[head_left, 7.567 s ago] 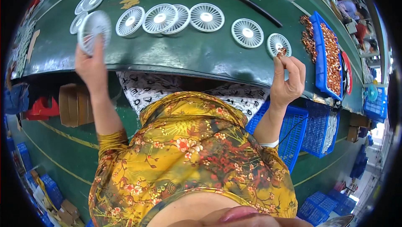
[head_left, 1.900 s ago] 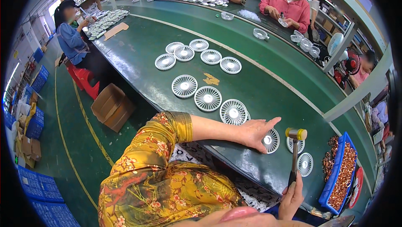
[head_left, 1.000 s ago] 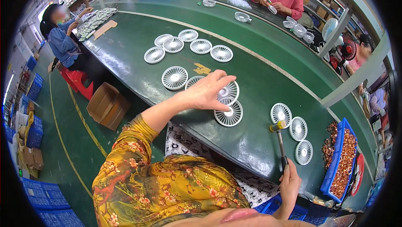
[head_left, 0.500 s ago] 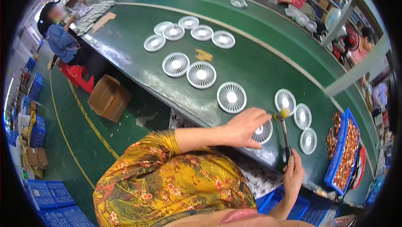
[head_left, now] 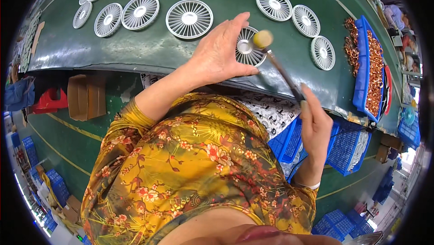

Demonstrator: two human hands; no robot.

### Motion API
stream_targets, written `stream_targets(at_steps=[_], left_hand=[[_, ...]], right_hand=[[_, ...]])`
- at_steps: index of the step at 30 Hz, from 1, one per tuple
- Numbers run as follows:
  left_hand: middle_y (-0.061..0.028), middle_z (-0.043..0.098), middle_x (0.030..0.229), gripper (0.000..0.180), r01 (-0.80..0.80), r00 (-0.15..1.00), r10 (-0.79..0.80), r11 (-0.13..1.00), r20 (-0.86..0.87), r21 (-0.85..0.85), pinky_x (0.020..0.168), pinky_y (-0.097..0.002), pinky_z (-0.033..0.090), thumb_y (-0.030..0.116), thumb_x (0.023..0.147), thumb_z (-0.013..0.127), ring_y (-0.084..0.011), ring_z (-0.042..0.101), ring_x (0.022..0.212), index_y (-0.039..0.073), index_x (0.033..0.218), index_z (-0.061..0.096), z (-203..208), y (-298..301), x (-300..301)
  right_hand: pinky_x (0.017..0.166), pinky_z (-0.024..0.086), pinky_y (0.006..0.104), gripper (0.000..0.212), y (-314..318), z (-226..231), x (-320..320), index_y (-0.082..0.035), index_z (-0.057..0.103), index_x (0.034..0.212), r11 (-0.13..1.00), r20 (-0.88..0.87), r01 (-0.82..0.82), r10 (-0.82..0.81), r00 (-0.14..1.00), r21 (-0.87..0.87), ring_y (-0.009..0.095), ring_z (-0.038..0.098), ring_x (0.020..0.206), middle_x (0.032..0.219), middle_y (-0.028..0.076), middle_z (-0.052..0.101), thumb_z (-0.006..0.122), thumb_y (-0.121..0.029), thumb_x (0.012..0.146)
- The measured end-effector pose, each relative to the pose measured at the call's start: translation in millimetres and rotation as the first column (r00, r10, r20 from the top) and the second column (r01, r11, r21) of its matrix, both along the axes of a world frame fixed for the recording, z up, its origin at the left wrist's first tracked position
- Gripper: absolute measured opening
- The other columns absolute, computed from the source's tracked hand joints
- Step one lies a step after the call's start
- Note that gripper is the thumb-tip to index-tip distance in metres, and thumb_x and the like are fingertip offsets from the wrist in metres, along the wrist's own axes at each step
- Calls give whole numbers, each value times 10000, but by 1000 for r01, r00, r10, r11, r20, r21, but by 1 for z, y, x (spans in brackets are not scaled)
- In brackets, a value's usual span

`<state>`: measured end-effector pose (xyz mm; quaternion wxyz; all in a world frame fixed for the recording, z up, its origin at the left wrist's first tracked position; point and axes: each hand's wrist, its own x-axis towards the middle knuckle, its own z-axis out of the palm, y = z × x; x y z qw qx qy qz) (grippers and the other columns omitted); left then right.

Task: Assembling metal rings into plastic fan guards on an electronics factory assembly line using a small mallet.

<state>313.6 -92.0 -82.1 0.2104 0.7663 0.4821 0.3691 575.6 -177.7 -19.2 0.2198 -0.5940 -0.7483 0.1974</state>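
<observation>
My left hand (head_left: pixel 219 53) steadies a round silver spoked disc (head_left: pixel 244 58) at the table's near edge, with its thumb at the near rim and its fingers at the far rim. My right hand (head_left: pixel 315 125) is wrapped round the dark handle of a mallet (head_left: pixel 285 75). The mallet's yellowish, rounded head is above the right part of that disc; whether it touches cannot be seen. Left of my left hand lies a larger-looking spoked disc (head_left: pixel 199 18) of the same kind. A similar disc (head_left: pixel 274 4) lies beyond the mallet.
The green table (head_left: pixel 149 48) carries several more spoked discs on both sides. At its right end stands a blue tray (head_left: pixel 360 77) full of small copper-coloured parts, with more spilled beside it. Blue crates (head_left: pixel 346 150) and a cardboard box (head_left: pixel 86 98) sit below the table.
The view has swung, so the table appears higher and more of the floor shows. The mallet's head has shifted from beside the disc to over its right part. My left hand stays on the disc.
</observation>
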Motion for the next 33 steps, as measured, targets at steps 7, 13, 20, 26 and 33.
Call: stream_targets(at_steps=[7,13,20,26,33], left_hand=[[-199,515,1271,1092,27,999,-27,1000,46,-13,989,-422,420,335,605,853,-368,504,1161,27,1433,210,2,-4,1],[-201,433,1385,950,-120,993,119,925,25,361,1080,-452,344,343,656,830,-390,404,1301,34,1409,339,10,-7,-52],[-226,425,1377,972,-216,964,225,974,-145,72,1102,-471,310,368,650,821,-412,376,1305,59,1418,312,5,4,-87],[-219,523,1187,951,-95,995,96,995,-27,36,949,-441,441,311,645,816,-385,514,1106,48,1396,295,6,-15,-56],[-235,528,1158,986,-113,994,113,994,4,5,927,-448,448,318,633,819,-385,529,1068,16,1396,272,2,-11,-52]], right_hand=[[786,517,366,304,10,-7,-15,-78,583,1230,957,34,9,1,999,-291,358,648,953,1107,212,637,538,-82,929],[810,504,310,296,1,-1,2,-29,601,1204,981,-125,-51,28,992,-187,309,674,950,1090,208,656,550,-48,913],[707,509,322,283,15,-4,-14,-79,623,1189,977,-20,-75,72,997,-200,320,676,778,974,189,674,572,-100,912],[547,432,227,318,22,8,-20,-35,578,1258,999,-326,2,13,945,48,68,539,617,831,95,654,491,-70,954],[744,518,385,329,32,3,-38,-93,584,1244,984,47,-153,158,986,-86,344,675,895,1011,220,665,546,-78,917]])
